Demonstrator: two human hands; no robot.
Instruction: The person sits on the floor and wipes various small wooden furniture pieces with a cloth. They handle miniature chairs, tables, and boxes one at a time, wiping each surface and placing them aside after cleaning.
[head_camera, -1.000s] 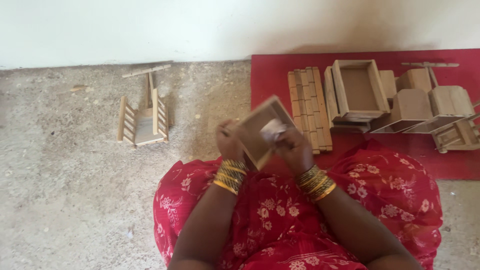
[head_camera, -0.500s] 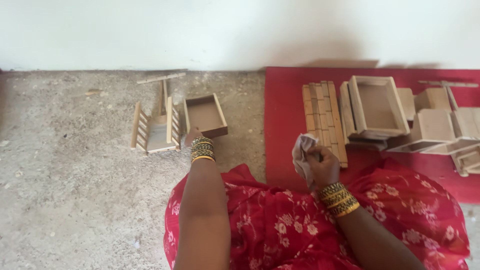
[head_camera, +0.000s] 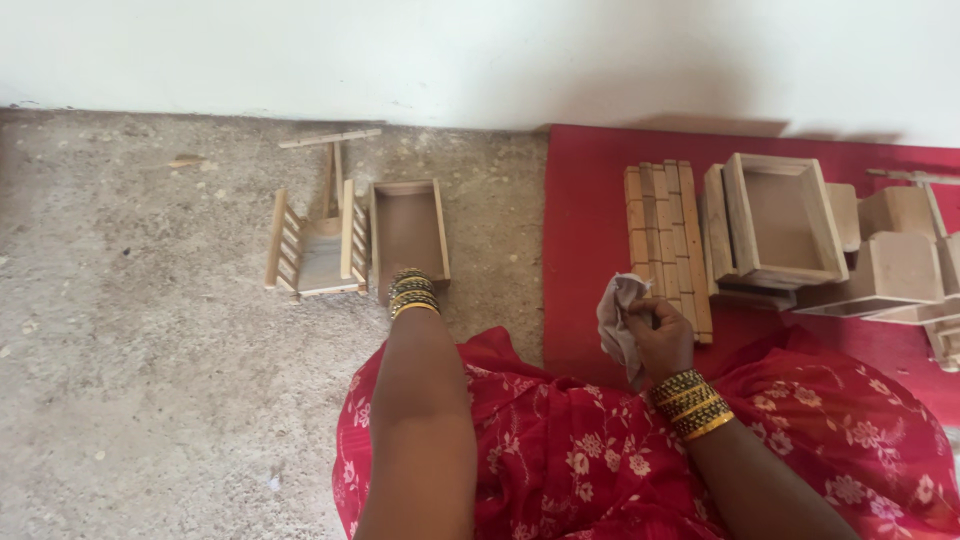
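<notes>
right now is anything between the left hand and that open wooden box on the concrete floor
Nothing visible. The left hand is already at the near end of the open wooden box, with only the bangled wrist showing, so contact itself is hidden. The small slatted wooden frame sits beside the box, not between. The right hand holds a grey cloth.

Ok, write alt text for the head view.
A seated person's left hand rests on a wooden tray on the floor, while the right hand holds a cloth. More wooden pieces sit on a red mat.
</notes>
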